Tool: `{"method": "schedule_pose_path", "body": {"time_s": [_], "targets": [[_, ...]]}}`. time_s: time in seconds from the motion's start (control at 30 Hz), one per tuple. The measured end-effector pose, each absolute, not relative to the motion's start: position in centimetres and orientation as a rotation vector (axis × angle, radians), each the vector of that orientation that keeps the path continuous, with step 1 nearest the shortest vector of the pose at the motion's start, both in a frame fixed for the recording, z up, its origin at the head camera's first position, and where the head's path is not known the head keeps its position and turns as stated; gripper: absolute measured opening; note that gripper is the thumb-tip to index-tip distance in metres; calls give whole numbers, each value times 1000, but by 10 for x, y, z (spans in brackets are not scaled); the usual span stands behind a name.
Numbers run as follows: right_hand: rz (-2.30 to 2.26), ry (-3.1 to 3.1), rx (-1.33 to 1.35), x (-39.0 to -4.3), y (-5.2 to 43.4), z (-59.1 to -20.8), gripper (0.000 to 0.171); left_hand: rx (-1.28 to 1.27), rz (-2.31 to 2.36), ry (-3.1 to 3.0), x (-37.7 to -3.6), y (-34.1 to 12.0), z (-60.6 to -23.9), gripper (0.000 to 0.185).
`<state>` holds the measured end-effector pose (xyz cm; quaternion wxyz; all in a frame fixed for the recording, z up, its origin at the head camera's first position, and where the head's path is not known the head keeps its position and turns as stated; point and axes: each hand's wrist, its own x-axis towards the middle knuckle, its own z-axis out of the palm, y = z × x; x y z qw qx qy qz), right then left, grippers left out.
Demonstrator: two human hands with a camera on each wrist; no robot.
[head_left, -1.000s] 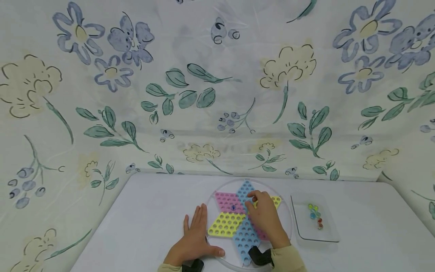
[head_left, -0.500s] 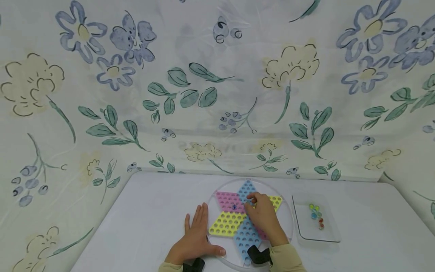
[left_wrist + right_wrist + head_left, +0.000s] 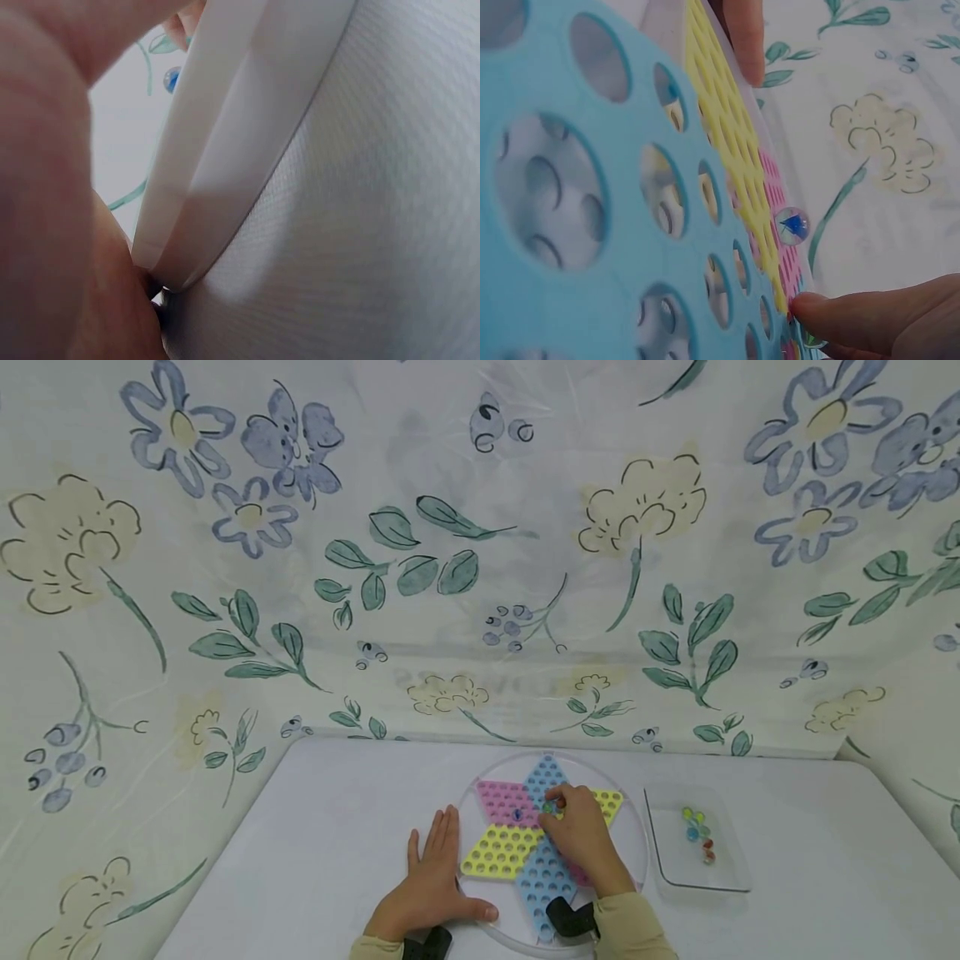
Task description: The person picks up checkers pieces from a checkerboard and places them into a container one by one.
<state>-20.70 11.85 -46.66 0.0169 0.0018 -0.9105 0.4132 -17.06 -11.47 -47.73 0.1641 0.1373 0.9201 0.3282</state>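
Note:
A round Chinese checkers board [image 3: 498, 852] with a pink, yellow and blue star of holes lies on the table. My left hand [image 3: 423, 885] rests at its left edge, fingers straight, thumb over the rim; the left wrist view shows the board's pale side wall [image 3: 225, 150] close by. Over the middle of the star, my right hand [image 3: 585, 831] pinches a green marble [image 3: 548, 807] between thumb and curled fingers. That green marble [image 3: 813, 343] shows under the thumb tip in the right wrist view. A blue-cored marble [image 3: 517, 815] sits in the pink section, left of the right hand.
To the board's right stands a clear shallow tray [image 3: 701, 889] with several marbles [image 3: 692, 835] in yellow, green, blue and red. A flower-print sheet [image 3: 450, 635] hangs behind the white table [image 3: 337, 793].
The green marble has come into sight between the right thumb and fingers, which stay over the same spot. The left hand keeps its place at the board's edge.

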Motion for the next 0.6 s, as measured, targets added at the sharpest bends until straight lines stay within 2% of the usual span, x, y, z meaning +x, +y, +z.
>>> {"method": "schedule_pose_path", "body": {"time_s": [0.6], "targets": [[1249,-2835,6,-207,118,-467,16,399,935,2634,-171,-115,-478,146]]}}
